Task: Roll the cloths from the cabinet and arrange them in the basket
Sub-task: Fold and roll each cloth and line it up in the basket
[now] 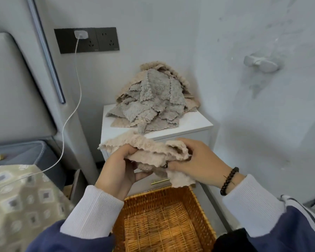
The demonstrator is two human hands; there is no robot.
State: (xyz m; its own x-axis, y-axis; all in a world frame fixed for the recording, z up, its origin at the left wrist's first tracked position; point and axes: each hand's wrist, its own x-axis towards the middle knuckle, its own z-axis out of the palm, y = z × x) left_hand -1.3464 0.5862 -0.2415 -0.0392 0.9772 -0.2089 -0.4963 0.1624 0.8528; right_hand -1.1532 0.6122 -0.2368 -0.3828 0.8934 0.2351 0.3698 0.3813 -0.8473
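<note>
Both hands, left hand (119, 165) and right hand (195, 160), pinch one beige cloth (149, 151) in mid-air above the basket (198, 211), in front of the cabinet (195, 122), where the bunched, unrolled fabric could slip loose and drop in unrolled.

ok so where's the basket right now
In the head view the basket sits low in the middle, on the floor in front of the white cabinet, directly below both hands and the beige cloth they hold.
</note>
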